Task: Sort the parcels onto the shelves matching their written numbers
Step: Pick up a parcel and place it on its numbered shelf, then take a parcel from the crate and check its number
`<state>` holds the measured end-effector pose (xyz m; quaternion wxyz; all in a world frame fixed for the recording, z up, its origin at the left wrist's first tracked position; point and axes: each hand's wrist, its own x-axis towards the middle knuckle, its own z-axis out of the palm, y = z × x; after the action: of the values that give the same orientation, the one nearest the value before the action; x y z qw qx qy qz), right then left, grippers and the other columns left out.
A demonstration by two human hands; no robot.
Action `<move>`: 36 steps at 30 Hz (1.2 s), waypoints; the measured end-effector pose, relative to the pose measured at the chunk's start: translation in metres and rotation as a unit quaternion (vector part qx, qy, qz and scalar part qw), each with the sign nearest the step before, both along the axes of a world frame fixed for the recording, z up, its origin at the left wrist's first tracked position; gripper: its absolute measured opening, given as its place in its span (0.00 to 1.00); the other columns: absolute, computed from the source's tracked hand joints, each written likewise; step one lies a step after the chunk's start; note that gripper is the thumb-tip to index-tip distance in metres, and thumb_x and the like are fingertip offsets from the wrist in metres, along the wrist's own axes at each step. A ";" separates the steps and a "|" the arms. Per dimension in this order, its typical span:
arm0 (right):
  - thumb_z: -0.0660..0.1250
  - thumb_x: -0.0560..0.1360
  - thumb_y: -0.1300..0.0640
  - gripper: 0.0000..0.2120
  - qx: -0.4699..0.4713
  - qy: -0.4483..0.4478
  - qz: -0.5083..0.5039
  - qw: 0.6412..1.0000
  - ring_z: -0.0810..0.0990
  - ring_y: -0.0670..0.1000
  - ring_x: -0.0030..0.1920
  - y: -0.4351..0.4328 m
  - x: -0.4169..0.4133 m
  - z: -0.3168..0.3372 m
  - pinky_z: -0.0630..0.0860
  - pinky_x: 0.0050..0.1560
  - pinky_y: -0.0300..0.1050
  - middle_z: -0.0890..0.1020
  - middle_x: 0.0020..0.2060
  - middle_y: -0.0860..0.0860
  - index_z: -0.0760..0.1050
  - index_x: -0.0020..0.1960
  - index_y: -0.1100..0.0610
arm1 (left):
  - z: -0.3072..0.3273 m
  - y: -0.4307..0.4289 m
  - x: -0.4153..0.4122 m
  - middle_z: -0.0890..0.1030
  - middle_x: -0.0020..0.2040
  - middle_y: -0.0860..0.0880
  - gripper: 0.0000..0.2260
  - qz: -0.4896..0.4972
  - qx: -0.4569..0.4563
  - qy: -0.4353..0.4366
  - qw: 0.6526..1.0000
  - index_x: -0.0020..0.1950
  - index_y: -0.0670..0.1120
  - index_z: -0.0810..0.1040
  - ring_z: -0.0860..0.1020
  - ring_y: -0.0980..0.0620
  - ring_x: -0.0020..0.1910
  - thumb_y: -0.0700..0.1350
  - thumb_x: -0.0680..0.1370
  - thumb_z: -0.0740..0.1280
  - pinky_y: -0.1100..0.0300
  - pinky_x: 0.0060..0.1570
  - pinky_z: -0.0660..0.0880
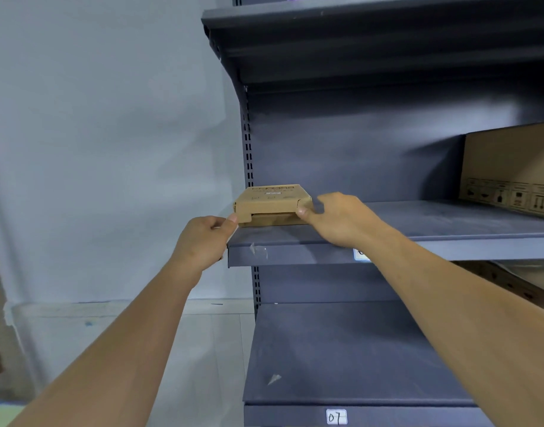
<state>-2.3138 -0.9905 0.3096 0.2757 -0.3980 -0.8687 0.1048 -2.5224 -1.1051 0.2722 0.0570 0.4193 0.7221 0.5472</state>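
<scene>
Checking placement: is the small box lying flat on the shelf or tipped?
Flat: the small box sits level on the shelf, left hand and right hand at its front corners.

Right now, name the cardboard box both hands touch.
The small flat box at the left end of the shelf; the large printed box stands untouched at right.

light: dim, cool, even; shadow: soft under upper shelf [387, 41]; edges: wide-angle bowing; focus: slightly soft
</scene>
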 end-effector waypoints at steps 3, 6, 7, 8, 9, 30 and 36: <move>0.57 0.81 0.38 0.24 0.022 0.000 -0.021 1.000 0.78 0.59 0.55 -0.019 0.013 -0.006 0.77 0.52 0.52 0.81 0.55 0.54 0.74 0.63 0.57 | -0.005 -0.019 0.007 0.82 0.56 0.47 0.18 0.016 -0.005 0.027 0.999 0.61 0.47 0.81 0.80 0.45 0.56 0.58 0.81 0.63 0.44 0.60 0.77; 0.57 0.82 0.40 0.17 0.048 0.002 -0.036 0.998 0.76 0.58 0.47 -0.036 0.024 -0.018 0.70 0.41 0.48 0.78 0.41 0.51 0.72 0.47 0.54 | -0.011 -0.039 0.018 0.81 0.61 0.48 0.21 0.037 -0.019 0.061 0.997 0.66 0.46 0.79 0.78 0.46 0.61 0.57 0.81 0.63 0.48 0.65 0.74; 0.58 0.82 0.41 0.17 0.055 0.002 -0.042 0.998 0.75 0.58 0.48 -0.043 0.028 -0.022 0.69 0.43 0.48 0.76 0.40 0.50 0.71 0.45 0.53 | -0.014 -0.046 0.024 0.80 0.63 0.48 0.21 0.042 -0.024 0.071 0.996 0.68 0.46 0.77 0.77 0.47 0.62 0.57 0.81 0.63 0.50 0.66 0.72; 0.58 0.82 0.41 0.16 0.062 0.001 -0.048 0.997 0.74 0.58 0.50 -0.050 0.032 -0.026 0.68 0.46 0.48 0.75 0.42 0.49 0.71 0.46 0.53 | -0.017 -0.053 0.030 0.80 0.65 0.47 0.22 0.045 -0.031 0.079 0.995 0.70 0.45 0.76 0.76 0.47 0.64 0.57 0.81 0.64 0.52 0.66 0.71; 0.58 0.82 0.41 0.16 0.071 -0.003 -0.053 0.996 0.74 0.58 0.53 -0.058 0.037 -0.031 0.68 0.49 0.49 0.75 0.44 0.50 0.73 0.49 0.53 | -0.020 -0.060 0.036 0.79 0.66 0.47 0.23 0.046 -0.037 0.088 0.994 0.71 0.45 0.75 0.75 0.48 0.66 0.57 0.81 0.64 0.54 0.66 0.70; 0.60 0.81 0.42 0.18 -0.134 -0.069 -0.074 0.986 0.77 0.56 0.56 -0.154 0.145 -0.192 0.78 0.56 0.56 0.80 0.58 0.53 0.73 0.63 0.53 | -0.164 -0.115 0.186 0.79 0.64 0.48 0.20 -0.132 -0.232 0.164 0.950 0.67 0.48 0.77 0.75 0.46 0.66 0.57 0.80 0.65 0.55 0.59 0.73; 0.59 0.81 0.41 0.21 -0.186 -0.098 -0.100 0.972 0.76 0.59 0.59 -0.154 0.208 -0.246 0.77 0.58 0.55 0.78 0.60 0.54 0.72 0.68 0.52 | -0.200 -0.106 0.244 0.79 0.66 0.51 0.20 -0.176 -0.276 0.170 0.929 0.69 0.52 0.76 0.77 0.49 0.64 0.59 0.79 0.64 0.59 0.59 0.72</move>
<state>-2.1054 -1.1442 0.0633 0.1191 -0.5356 -0.8124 0.1972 -2.2786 -1.2112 0.0717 0.1424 0.5946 0.7579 0.2275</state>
